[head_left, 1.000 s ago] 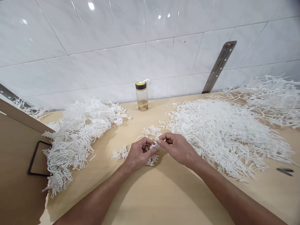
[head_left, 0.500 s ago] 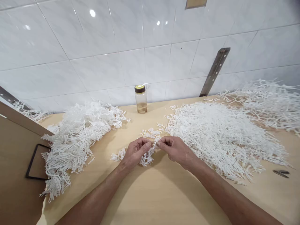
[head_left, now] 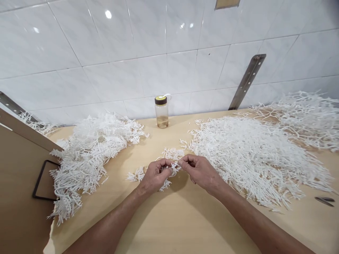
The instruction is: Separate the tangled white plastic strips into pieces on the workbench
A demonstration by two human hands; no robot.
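Observation:
Between my two hands is a small white branched plastic piece (head_left: 175,167), with thin pointed sprigs. My left hand (head_left: 156,173) pinches it from the left, thumb against fingers. From the right, the thumb and forefinger of my right hand (head_left: 197,169) close on its other end; the fingertips partly hide what they grip. Loose white sprigs (head_left: 173,153) lie on the table just beyond my hands, and a further small clump (head_left: 136,174) rests left of my left hand.
A tall heap of white branched pieces (head_left: 97,144) stands at left, beside a brown panel with a black handle (head_left: 35,180). A broad pile of loose sprigs (head_left: 251,155) covers the right. Behind stands a water bottle (head_left: 162,114); small dark snips (head_left: 325,201) lie far right.
My left hand has shifted slightly, with more of the white piece showing between my fingertips. My right hand keeps its pinch. The whole view has moved a little.

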